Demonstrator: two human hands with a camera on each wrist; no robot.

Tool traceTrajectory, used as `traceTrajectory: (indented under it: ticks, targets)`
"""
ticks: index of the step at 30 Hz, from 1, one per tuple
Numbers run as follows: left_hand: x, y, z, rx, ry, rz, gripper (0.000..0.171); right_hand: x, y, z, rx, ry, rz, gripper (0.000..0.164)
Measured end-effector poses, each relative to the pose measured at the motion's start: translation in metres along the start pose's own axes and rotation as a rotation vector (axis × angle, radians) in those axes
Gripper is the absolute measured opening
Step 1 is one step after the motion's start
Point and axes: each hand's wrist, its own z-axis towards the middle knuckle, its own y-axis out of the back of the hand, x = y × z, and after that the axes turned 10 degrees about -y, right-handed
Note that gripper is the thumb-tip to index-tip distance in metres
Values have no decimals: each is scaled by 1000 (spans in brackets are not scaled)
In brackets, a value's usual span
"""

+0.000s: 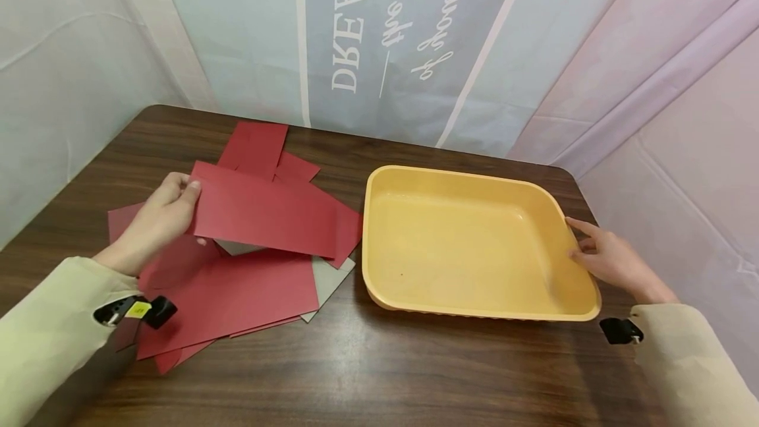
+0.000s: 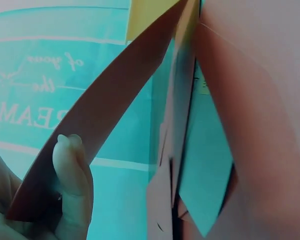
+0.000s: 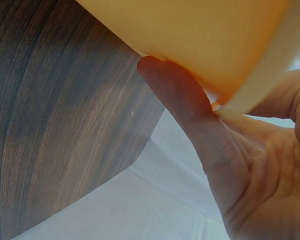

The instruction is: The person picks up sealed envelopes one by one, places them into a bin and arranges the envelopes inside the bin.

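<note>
My left hand (image 1: 166,206) pinches a red rectangular card (image 1: 261,216) by its left end, thumb on top. The card slants over a loose pile of red cards (image 1: 237,295). In the left wrist view the card (image 2: 105,100) runs up and away from the fingers (image 2: 72,170), looking brownish. At the right, my right hand (image 1: 611,259) grips the rim of a yellow plastic tub (image 1: 462,249). The right wrist view has the thumb (image 3: 170,85) on one side of the tub's wall (image 3: 205,35) and the other fingers beyond the rim.
Grey pieces (image 1: 332,285) stick out from under the red cards. More red cards (image 1: 255,147) lie farther back on the dark wooden table (image 1: 379,368). Behind the table hangs a printed cloth (image 1: 403,31), and pale cloth (image 1: 694,170) hangs along the right side.
</note>
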Motion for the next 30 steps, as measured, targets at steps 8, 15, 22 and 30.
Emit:
traceTrajectory:
  ticks: [8,15,22,30]
  targets:
    - [-11,5,3,-26,-29,-19,49,-1,0,-1,-1,-3,-5,66]
    - [-18,10,6,-21,-65,-56,47,-1,0,-1,-5,0,-9,66]
    - [-24,10,11,-26,-94,-68,47,-1,0,0,-10,3,-14,65]
    - [-42,3,18,92,-110,-108,53,-1,0,-1,-3,2,-2,66]
